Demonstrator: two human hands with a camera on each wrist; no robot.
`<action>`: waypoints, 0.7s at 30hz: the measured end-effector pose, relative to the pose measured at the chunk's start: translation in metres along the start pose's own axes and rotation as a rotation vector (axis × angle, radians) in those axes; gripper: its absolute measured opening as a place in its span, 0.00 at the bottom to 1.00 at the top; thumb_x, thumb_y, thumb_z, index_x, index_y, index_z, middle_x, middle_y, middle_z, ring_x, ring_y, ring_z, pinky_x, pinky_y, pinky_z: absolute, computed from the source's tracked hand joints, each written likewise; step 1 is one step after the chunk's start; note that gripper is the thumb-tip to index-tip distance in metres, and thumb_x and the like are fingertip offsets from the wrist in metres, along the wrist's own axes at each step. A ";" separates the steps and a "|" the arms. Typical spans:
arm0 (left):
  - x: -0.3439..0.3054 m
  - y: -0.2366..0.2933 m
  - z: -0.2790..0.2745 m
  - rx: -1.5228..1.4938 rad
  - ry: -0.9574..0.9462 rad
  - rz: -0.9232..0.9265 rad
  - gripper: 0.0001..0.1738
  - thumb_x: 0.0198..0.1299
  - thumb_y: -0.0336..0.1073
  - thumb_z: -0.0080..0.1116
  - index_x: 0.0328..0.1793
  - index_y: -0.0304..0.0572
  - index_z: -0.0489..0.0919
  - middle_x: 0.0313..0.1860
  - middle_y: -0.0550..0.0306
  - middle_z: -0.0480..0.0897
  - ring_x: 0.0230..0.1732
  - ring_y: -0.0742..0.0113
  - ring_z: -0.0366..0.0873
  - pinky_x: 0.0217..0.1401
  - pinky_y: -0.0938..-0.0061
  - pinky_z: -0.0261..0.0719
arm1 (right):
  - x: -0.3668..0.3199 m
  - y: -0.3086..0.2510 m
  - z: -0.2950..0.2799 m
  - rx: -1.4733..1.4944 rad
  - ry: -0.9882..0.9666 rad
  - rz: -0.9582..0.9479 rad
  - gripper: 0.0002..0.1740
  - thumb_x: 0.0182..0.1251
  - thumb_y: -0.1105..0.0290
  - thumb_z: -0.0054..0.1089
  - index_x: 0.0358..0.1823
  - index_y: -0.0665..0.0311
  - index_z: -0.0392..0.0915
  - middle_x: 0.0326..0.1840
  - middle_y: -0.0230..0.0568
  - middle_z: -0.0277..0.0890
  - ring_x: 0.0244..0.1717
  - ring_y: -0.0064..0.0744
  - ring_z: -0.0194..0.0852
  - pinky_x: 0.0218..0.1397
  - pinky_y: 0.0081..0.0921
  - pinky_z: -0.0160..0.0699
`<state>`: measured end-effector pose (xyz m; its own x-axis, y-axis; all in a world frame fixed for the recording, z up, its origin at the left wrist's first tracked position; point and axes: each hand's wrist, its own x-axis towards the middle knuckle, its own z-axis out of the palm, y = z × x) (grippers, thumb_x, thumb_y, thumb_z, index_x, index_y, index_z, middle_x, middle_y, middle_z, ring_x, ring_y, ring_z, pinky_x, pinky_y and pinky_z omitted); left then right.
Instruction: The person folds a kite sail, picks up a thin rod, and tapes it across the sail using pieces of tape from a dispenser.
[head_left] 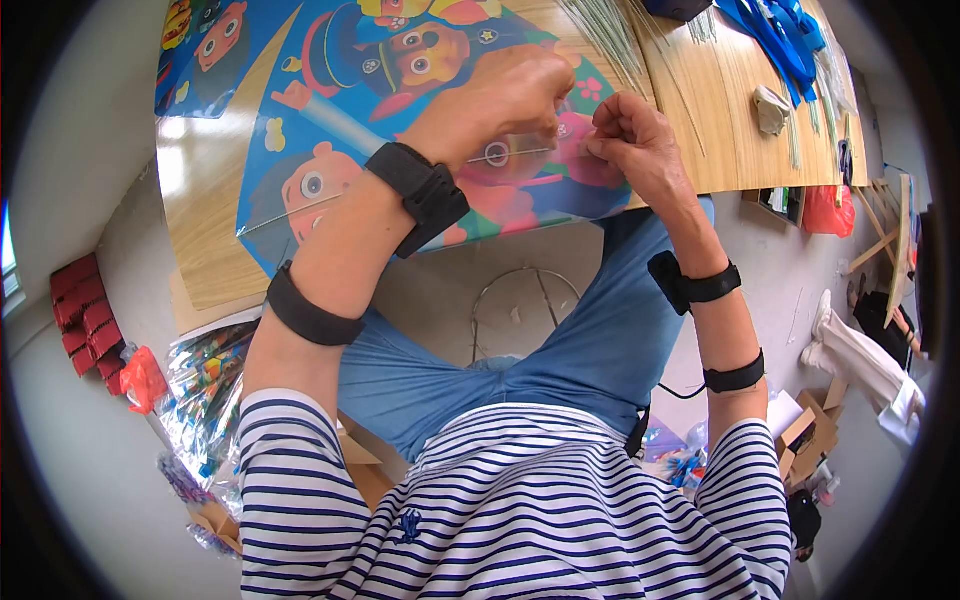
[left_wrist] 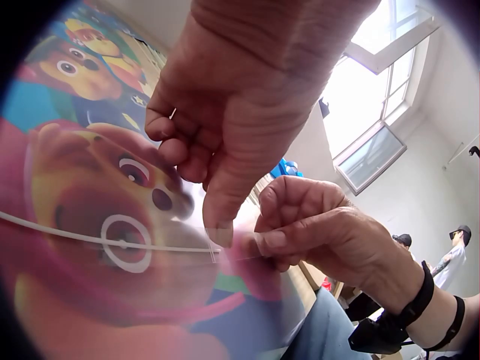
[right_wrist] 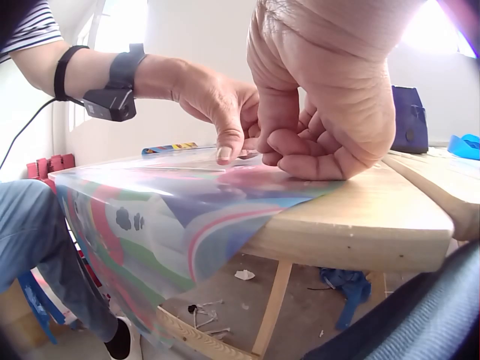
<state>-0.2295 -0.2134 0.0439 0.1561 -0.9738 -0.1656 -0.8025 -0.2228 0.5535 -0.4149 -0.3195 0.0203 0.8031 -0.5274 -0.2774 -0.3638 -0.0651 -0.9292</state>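
Note:
A printed cartoon sheet (head_left: 330, 90) lies on the table, its near edge hanging over. Across it runs a thin pale rod (left_wrist: 172, 248). My left hand (head_left: 515, 95) is over the rod's right end; in the left wrist view its thumb (left_wrist: 220, 225) is straight and presses there, the other fingers loosely bent. Just to the right, my right hand (head_left: 640, 145) pinches a small clear strip (left_wrist: 241, 247) between thumb and finger. In the right wrist view, the right hand (right_wrist: 330, 97) rests low at the sheet, close beside the left hand (right_wrist: 217, 97); its curled fingertips are partly hidden.
Several thin sticks (head_left: 610, 40), blue ribbons (head_left: 780, 45) and a crumpled beige cloth (head_left: 772, 110) lie on the right of the table (head_left: 710, 150). A dark blue box (right_wrist: 409, 120) stands behind. Shiny packets (head_left: 210, 370) are at the left; another person's legs (head_left: 850, 350) show at the right.

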 end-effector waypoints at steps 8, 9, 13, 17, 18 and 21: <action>0.001 0.000 0.002 0.016 0.019 0.008 0.17 0.35 0.39 0.76 0.27 0.39 0.79 0.25 0.49 0.81 0.34 0.48 0.81 0.34 0.55 0.75 | -0.001 -0.003 0.000 0.008 -0.013 0.016 0.11 0.59 0.82 0.67 0.40 0.67 0.76 0.29 0.31 0.77 0.31 0.19 0.74 0.29 0.21 0.74; 0.001 0.001 0.002 0.015 0.024 0.007 0.17 0.35 0.38 0.75 0.27 0.39 0.79 0.25 0.49 0.81 0.34 0.48 0.81 0.34 0.55 0.76 | -0.001 -0.003 0.000 0.003 -0.012 0.017 0.11 0.59 0.82 0.67 0.40 0.67 0.76 0.29 0.31 0.77 0.31 0.19 0.74 0.29 0.21 0.74; 0.001 0.001 0.002 0.013 0.022 0.001 0.16 0.35 0.37 0.74 0.28 0.39 0.80 0.26 0.49 0.81 0.34 0.47 0.82 0.34 0.55 0.76 | 0.000 0.000 0.001 -0.003 -0.002 0.005 0.11 0.59 0.82 0.67 0.40 0.67 0.76 0.29 0.32 0.77 0.31 0.18 0.74 0.30 0.21 0.74; 0.000 0.001 0.000 0.022 0.029 0.015 0.16 0.36 0.37 0.74 0.28 0.39 0.80 0.26 0.49 0.82 0.34 0.47 0.82 0.34 0.55 0.76 | 0.001 -0.001 0.001 -0.012 0.000 0.008 0.11 0.59 0.82 0.67 0.40 0.67 0.76 0.29 0.32 0.77 0.31 0.18 0.74 0.30 0.21 0.75; 0.000 0.001 0.000 0.023 0.028 0.018 0.16 0.36 0.37 0.74 0.28 0.39 0.80 0.26 0.49 0.82 0.35 0.47 0.82 0.34 0.55 0.76 | 0.000 -0.001 0.001 -0.011 0.000 0.009 0.11 0.59 0.82 0.67 0.40 0.67 0.76 0.29 0.32 0.77 0.31 0.18 0.74 0.30 0.21 0.75; -0.001 0.002 0.000 0.012 0.031 0.030 0.15 0.35 0.38 0.74 0.28 0.39 0.80 0.26 0.49 0.82 0.35 0.47 0.82 0.35 0.55 0.76 | 0.001 0.001 0.001 -0.004 -0.002 0.003 0.11 0.58 0.83 0.67 0.40 0.67 0.76 0.29 0.32 0.77 0.31 0.18 0.74 0.31 0.21 0.75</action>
<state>-0.2313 -0.2131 0.0446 0.1493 -0.9810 -0.1238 -0.8140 -0.1930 0.5478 -0.4143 -0.3193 0.0188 0.8031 -0.5255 -0.2807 -0.3681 -0.0671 -0.9274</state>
